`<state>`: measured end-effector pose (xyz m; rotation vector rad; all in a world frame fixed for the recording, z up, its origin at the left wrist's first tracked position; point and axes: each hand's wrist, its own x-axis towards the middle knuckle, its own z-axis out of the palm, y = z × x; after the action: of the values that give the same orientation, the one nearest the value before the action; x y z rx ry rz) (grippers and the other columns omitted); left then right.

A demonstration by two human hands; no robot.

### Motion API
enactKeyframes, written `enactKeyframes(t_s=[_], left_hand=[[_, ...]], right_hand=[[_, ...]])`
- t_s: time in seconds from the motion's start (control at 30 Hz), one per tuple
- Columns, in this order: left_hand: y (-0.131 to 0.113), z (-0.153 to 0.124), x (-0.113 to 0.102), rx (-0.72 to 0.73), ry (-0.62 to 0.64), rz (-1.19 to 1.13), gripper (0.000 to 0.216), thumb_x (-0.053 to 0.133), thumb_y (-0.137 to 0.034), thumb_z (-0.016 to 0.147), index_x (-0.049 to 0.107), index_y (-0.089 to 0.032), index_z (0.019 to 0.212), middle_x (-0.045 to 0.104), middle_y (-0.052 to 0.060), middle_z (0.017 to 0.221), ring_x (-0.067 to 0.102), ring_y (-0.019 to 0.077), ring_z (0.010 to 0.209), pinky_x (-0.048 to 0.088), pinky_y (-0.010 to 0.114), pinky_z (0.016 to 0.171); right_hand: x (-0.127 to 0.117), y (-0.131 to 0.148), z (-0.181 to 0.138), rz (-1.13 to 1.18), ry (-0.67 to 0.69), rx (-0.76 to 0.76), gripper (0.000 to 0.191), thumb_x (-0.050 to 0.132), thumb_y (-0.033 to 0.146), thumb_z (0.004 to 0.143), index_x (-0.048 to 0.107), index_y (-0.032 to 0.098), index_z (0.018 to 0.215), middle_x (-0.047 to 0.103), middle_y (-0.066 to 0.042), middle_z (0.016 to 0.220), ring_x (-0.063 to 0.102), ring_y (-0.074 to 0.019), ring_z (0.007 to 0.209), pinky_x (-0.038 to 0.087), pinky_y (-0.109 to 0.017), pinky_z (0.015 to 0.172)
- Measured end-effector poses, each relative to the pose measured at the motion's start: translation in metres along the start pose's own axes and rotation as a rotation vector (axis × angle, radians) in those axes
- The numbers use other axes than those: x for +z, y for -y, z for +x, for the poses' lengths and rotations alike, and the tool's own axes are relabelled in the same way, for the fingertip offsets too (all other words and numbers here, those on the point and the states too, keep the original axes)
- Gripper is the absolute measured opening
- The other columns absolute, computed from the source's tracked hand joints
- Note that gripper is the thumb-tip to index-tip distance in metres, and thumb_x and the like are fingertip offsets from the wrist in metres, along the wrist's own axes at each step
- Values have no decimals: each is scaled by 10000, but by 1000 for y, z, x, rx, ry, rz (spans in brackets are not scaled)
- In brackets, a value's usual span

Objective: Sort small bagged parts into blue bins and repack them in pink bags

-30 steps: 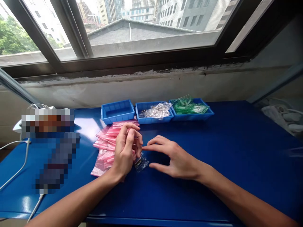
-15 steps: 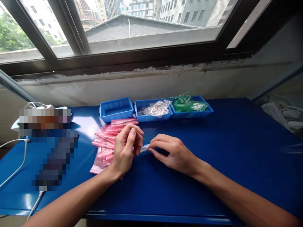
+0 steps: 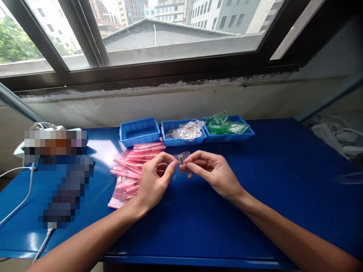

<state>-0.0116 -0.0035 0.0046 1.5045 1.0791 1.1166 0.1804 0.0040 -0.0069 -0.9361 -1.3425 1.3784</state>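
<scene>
Between my two hands is a small clear plastic bag (image 3: 185, 155) with a little brass-coloured metal piece (image 3: 181, 160) showing in it. My left hand (image 3: 159, 177) pinches the bag's left side between thumb and forefinger. On the other side, my right hand (image 3: 214, 170) pinches it with thumb and fingers closed. Both hands are raised over the middle of the blue table. Under and beside my left wrist lies a spread pile of pink zip bags (image 3: 124, 166), partly covered by that hand.
Three blue bins line the back: the left bin (image 3: 139, 132) shows a bare bottom, the middle bin (image 3: 184, 142) holds clear bags, the right bin (image 3: 231, 137) green bags. At left are a blurred-out dark object (image 3: 69, 192), a white power strip (image 3: 19, 149) and cables (image 3: 30, 185).
The clear bag has risen and turned towards me, and its metal piece now shows. My left fingers have opened out from a curl to a pinch on it; my right hand moved up slightly.
</scene>
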Motion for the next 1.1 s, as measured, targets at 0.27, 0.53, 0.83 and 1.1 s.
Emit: enactKeyframes(t_s=[0.27, 0.53, 0.83, 1.1], left_hand=[[-1, 0, -1, -20, -15, 63, 240, 662, -360, 951, 641, -163, 816, 506, -53, 614, 409, 71, 492, 317, 195, 465], [3, 1, -2, -23, -35, 133, 266, 670, -377, 938, 676, -147, 804, 482, -53, 542, 371, 75, 483, 262, 198, 451], [2, -1, 0, 49, -40, -19, 138, 692, -293, 957, 734, -162, 973, 746, 34, 821, 671, 125, 613, 494, 192, 490], [7, -3, 0, 220, -89, -16, 186, 686, -200, 981, 791, -220, 1132, 798, 54, 1082, 728, 151, 810, 612, 234, 693]], right_hand=[[-4, 6, 0, -269, 5, -36, 218, 753, 360, 912, 791, 179, 798, 754, -23, 739, 636, -130, 624, 504, -235, 587], [-1, 6, 1, -240, -25, -27, 180, 769, 349, 888, 811, 175, 908, 751, -25, 764, 560, -98, 543, 420, -217, 477], [-3, 2, -4, -245, -74, -138, 143, 776, 283, 908, 841, 202, 1006, 810, -42, 821, 729, -158, 628, 577, -229, 517], [-3, 0, -11, -386, -144, -358, 275, 735, 196, 955, 807, 266, 1211, 828, -38, 1148, 807, -237, 990, 700, -322, 794]])
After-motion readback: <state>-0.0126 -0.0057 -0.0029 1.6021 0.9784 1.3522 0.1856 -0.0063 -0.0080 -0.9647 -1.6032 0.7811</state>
